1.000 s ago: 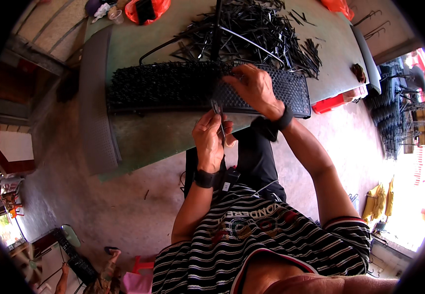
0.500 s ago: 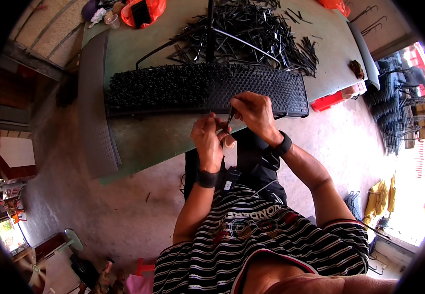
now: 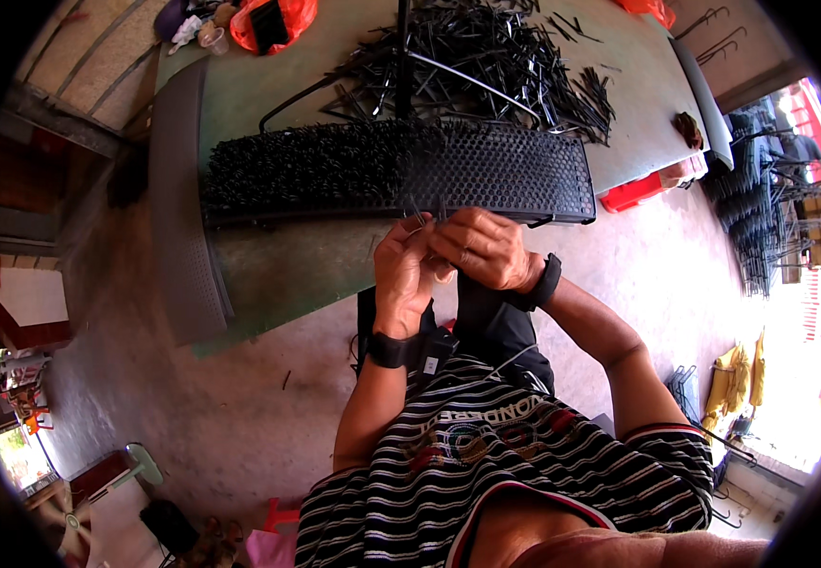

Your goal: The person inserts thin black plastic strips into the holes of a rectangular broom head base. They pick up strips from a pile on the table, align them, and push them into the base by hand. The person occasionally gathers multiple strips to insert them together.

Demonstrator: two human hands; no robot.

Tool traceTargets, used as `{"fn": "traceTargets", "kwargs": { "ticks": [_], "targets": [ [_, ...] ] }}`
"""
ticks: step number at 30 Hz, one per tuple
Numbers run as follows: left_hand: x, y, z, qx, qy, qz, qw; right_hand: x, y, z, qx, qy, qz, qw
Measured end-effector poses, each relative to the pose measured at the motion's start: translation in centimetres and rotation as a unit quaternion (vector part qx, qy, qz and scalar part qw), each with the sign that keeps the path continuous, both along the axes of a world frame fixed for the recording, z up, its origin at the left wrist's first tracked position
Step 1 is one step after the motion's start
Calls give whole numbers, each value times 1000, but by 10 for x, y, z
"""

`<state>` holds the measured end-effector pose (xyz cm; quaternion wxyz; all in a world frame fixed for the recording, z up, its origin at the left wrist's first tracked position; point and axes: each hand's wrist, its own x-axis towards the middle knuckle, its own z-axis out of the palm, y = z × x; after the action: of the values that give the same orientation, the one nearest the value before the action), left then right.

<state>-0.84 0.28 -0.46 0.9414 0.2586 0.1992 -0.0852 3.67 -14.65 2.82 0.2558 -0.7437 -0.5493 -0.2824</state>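
Note:
Just in front of a long black perforated panel (image 3: 524, 175), my two hands meet close together. My left hand (image 3: 401, 270) pinches upward, with a thin pale glint at its fingertips; what it grips is too small to make out. My right hand (image 3: 484, 248) is closed, its fingers curled against the left fingertips. A thin black strip (image 3: 439, 204) rises blurred from between the hands, over the panel's front edge. Dense black tufts (image 3: 306, 170) cover the panel's left part, while bare holes show on its right. Beyond it lies a heap of loose black strips (image 3: 486, 71).
The panel rests on a green table (image 3: 278, 275), with a thin frame bar (image 3: 472, 76) standing over it. A grey perforated sheet (image 3: 178, 208) lies at the table's left end. Red bags (image 3: 287, 24) sit at the back left, and a red container (image 3: 633, 194) is at the right.
My right hand has come down and turned in against my left fingertips. My left hand has stayed nearly in place. The strip between them now shows as a blur above the hands.

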Motion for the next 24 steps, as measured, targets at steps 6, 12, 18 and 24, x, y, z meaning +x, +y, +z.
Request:
{"fn": "traceTargets", "kwargs": {
  "ticks": [6, 12, 18, 24],
  "targets": [
    [4, 1, -8, 1, 48, 45, 998, -2, 0, -12, -64, 22, 35, 997],
    [-1, 2, -12, 45, 9, 32, 998, -10, 3, -8, 116, 420, -126, 891],
    [-4, -4, -8, 144, -17, 6, 989, 28, 12, -1, 121, 623, -193, 748],
    [-5, 7, -17, 134, 6, 28, 991, 38, 33, 10, 300, 418, -203, 833]
  ]
}}
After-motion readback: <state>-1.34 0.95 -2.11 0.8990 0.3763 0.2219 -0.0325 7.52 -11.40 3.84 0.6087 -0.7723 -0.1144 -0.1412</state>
